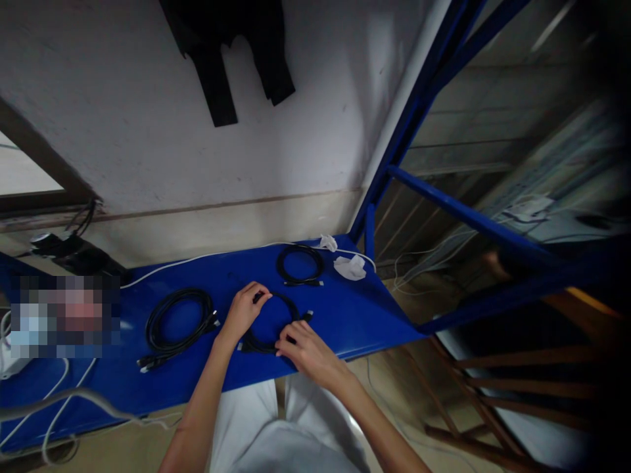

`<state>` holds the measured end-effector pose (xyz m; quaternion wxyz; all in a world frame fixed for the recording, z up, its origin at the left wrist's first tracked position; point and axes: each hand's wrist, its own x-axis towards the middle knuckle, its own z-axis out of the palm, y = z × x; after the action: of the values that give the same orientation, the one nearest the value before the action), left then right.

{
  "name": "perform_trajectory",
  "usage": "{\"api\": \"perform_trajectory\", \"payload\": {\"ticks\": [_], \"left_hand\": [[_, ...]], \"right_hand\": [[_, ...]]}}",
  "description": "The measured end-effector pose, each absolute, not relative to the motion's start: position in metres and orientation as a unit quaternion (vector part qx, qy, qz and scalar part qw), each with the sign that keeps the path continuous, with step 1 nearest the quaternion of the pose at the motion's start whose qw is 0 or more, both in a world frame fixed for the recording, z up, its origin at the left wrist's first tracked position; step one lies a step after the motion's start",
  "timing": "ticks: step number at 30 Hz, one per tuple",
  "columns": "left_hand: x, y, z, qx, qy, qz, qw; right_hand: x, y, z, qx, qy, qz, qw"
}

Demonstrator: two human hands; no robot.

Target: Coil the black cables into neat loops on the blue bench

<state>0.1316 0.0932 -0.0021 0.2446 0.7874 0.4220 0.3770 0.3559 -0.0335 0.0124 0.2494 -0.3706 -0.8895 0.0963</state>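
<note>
A coiled black cable (284, 300) with a plug at its ends lies on the blue tabletop (345, 322) before me. My left hand (248, 307) pinches the far left side of this coil between thumb and fingers. On the near right side, my right hand (302, 345) has its fingers curled over the same loop, close to a plug (308, 316). To the left lies a larger coiled black cable (150, 322), its connectors pointing outward. Behind the held coil is a smaller coiled black cable (279, 266).
Crumpled white paper (350, 267) sits at the back right, beside a white cord (207, 255) running along the wall. A black bottle-shaped object (79, 253) lies at the back left. Blue metal frame bars (458, 203) rise on the right, above a wooden chair (532, 360).
</note>
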Motion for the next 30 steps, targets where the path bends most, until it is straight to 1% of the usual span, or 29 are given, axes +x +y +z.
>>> {"api": "perform_trajectory", "payload": {"ticks": [5,10,14,17,20,24,27,30], "left_hand": [[0.12,0.074,0.017,0.778,0.431,0.383,0.249],[0.098,0.059,0.045,0.775,0.446,0.39,0.221],[0.064,0.058,0.068,0.767,0.471,0.395,0.182],[0.023,0.065,0.076,0.761,0.504,0.376,0.159],[-0.024,0.076,0.069,0.752,0.543,0.344,0.145],[-0.071,0.087,0.048,0.719,0.6,0.324,0.133],[-0.084,0.088,0.034,0.707,0.617,0.314,0.143],[-0.083,0.088,0.024,0.716,0.617,0.305,0.12]], "right_hand": [[0.344,-0.043,0.016,-0.343,-0.901,0.067,0.258],[0.329,-0.044,0.032,-0.313,-0.907,0.059,0.275],[0.304,-0.034,0.045,-0.28,-0.916,0.059,0.28],[0.269,-0.017,0.045,-0.255,-0.925,0.069,0.274],[0.221,0.005,0.035,-0.228,-0.94,0.07,0.244],[0.162,0.026,0.016,-0.195,-0.951,0.065,0.23],[0.14,0.03,0.007,-0.204,-0.951,0.071,0.223],[0.14,0.026,0.007,-0.219,-0.944,0.082,0.233]]}}
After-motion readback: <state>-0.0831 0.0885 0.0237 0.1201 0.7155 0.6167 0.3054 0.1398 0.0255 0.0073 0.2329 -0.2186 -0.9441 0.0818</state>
